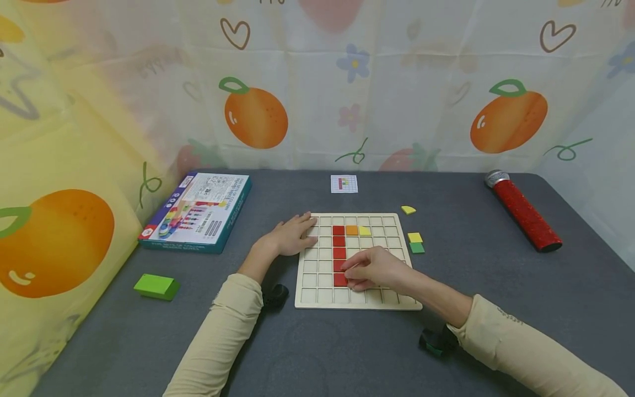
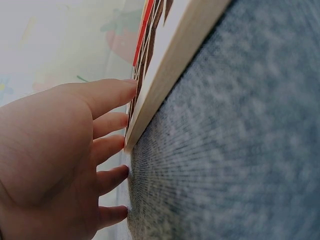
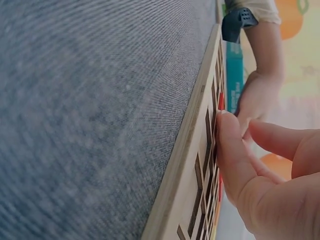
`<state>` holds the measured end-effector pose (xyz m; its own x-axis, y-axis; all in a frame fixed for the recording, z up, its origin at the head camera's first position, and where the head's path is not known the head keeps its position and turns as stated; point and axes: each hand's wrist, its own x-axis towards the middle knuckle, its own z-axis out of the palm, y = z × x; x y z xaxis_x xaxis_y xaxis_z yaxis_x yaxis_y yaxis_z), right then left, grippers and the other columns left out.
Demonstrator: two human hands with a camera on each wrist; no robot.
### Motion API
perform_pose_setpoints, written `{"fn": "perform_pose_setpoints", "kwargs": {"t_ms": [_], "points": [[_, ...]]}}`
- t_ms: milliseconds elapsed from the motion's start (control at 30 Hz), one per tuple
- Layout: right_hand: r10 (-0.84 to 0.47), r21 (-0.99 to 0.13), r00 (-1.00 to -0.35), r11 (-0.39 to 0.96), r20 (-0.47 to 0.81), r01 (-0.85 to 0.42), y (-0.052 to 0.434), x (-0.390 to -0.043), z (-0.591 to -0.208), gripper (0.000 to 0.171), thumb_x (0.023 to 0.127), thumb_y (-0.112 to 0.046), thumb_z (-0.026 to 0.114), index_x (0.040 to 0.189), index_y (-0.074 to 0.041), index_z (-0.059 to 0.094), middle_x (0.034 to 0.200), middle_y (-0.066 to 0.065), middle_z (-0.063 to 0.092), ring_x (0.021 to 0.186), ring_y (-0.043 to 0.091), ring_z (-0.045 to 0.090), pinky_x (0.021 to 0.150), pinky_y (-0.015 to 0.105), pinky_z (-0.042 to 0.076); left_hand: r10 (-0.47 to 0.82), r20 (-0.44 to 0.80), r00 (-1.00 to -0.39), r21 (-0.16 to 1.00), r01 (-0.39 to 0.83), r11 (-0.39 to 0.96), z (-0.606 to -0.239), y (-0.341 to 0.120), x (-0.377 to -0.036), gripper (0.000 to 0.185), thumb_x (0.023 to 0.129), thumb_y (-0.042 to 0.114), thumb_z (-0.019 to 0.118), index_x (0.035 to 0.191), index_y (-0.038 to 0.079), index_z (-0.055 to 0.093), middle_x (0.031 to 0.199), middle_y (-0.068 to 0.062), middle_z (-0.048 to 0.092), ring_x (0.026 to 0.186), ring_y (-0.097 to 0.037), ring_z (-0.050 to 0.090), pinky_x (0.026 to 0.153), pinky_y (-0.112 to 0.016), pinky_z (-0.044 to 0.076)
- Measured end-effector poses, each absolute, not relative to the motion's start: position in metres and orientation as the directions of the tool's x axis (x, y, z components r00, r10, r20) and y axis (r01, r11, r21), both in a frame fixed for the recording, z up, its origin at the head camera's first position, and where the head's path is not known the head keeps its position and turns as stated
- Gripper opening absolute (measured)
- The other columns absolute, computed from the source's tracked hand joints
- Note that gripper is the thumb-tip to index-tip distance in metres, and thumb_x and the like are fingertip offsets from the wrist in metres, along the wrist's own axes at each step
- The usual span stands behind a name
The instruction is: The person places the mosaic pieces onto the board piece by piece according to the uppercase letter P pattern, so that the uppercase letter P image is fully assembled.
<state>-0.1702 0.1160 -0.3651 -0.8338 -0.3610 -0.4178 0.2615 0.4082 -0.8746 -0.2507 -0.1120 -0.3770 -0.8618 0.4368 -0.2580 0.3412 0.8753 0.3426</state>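
Observation:
A pale wooden grid board (image 1: pixel 307 298) lies flat on the dark table. Several red squares (image 1: pixel 339 241) form a column in its cells, with an orange square (image 1: pixel 351 230) and a yellow square (image 1: pixel 364 231) along the top of that column. My left hand (image 1: pixel 290 236) rests on the board's upper left edge, fingers spread, as the left wrist view also shows. Over the lower red squares is my right hand (image 1: pixel 379 267), its fingertips touching the board there. In the right wrist view the thumb and finger (image 3: pixel 232 150) stand apart with no piece visible between them.
A small pattern card (image 1: pixel 344 183) lies behind the board. To its right are a yellow rounded piece (image 1: pixel 408 210), a yellow tile (image 1: pixel 414 237) and a green tile (image 1: pixel 417 248). A red microphone (image 1: pixel 526 212), a boxed set (image 1: pixel 198 212) and a green block (image 1: pixel 156 286) lie farther out.

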Motion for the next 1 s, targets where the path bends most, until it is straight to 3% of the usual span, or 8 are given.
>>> {"fn": "perform_pose_setpoints", "kwargs": {"t_ms": [267,600,1000], "points": [[-0.438,-0.896,-0.810,0.381,-0.391,0.227,0.135,-0.178,-0.363,0.031,0.092,-0.015,0.065,0.119,0.001,0.063,0.091,0.013,0.067,0.074,0.020,0.065,0.072,0.031,0.055,0.438,-0.253,-0.863,0.343,0.343,0.874,-0.379,-0.112,-0.251,0.064,0.100,0.038,0.048,0.153,0.011,0.024,0.158,-0.009,0.013,0.143,-0.030,0.009,0.110,-0.056,0.011],[-0.514,-0.942,-0.803,0.288,-0.302,0.170,0.172,-0.195,-0.362,0.051,0.095,-0.024,0.062,0.135,0.005,0.048,0.119,0.019,0.060,0.107,0.025,0.058,0.090,0.035,0.048,0.450,-0.252,-0.857,0.350,0.353,0.868,-0.380,-0.113,-0.252,0.063,0.100,0.037,0.046,0.153,0.011,0.023,0.158,-0.009,0.012,0.143,-0.030,0.009,0.110,-0.056,0.010],[-0.464,-0.966,-0.849,0.170,-0.254,0.196,0.207,-0.207,-0.363,0.054,0.100,-0.019,0.053,0.141,0.010,0.035,0.126,0.023,0.055,0.112,0.020,0.058,0.096,0.032,0.044,0.454,-0.254,-0.854,0.338,0.361,0.869,-0.382,-0.114,-0.254,0.063,0.101,0.038,0.046,0.153,0.012,0.022,0.158,-0.009,0.013,0.143,-0.030,0.009,0.110,-0.056,0.011]]}}
